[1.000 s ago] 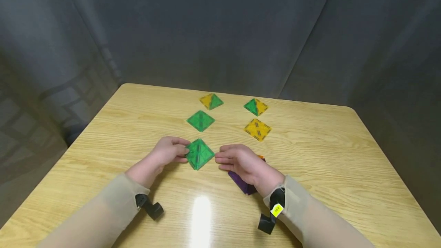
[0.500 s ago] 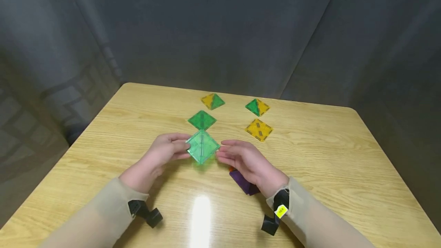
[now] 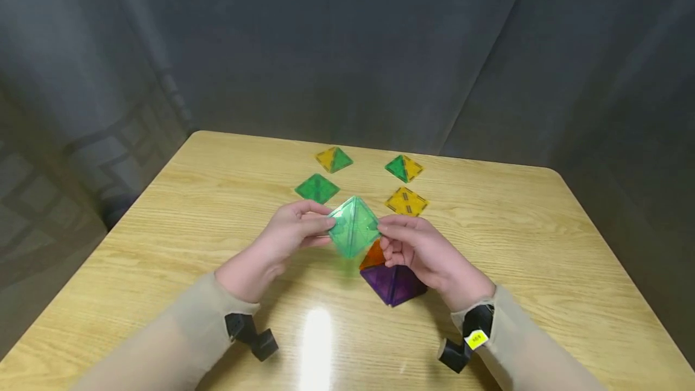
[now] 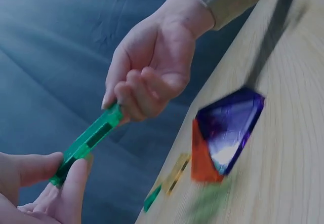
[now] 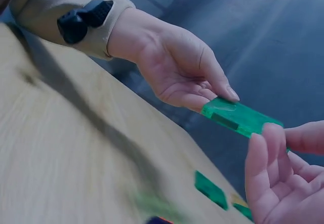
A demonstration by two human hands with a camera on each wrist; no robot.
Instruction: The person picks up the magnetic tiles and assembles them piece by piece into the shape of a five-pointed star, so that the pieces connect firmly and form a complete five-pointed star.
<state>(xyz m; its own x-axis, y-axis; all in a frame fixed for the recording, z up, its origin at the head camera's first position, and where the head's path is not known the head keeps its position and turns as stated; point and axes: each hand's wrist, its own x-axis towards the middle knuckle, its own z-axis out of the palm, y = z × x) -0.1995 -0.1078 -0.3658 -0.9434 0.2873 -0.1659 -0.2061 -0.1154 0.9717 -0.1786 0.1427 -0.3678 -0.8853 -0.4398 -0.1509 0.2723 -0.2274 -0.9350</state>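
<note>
A translucent green pair of triangular magnetic tiles [image 3: 354, 228], joined in a diamond, is held above the table between both hands. My left hand [image 3: 289, 231] pinches its left corner between thumb and fingers. At the opposite corner my right hand [image 3: 426, 252] pinches it, the lower fingers curled in. In the left wrist view the green tiles [image 4: 87, 144] appear edge-on, as a thin bar between the two hands. Just under my right hand stands a raised shape of purple tiles [image 3: 392, 285] with an orange tile [image 3: 373, 256] on its far side, partly hidden by the fingers.
Farther back on the wooden table [image 3: 516, 246] lie a green diamond [image 3: 317, 188], a yellow diamond [image 3: 407, 201], and two green-and-yellow diamonds, one left [image 3: 333, 159] and one right [image 3: 404, 168]. A dark curtain [image 3: 347, 47] hangs behind the table.
The green tiles have been lifted off the table and carried to the right. My right hand, earlier at their right corner with straighter fingers, now pinches it. More of the purple and orange shape shows.
</note>
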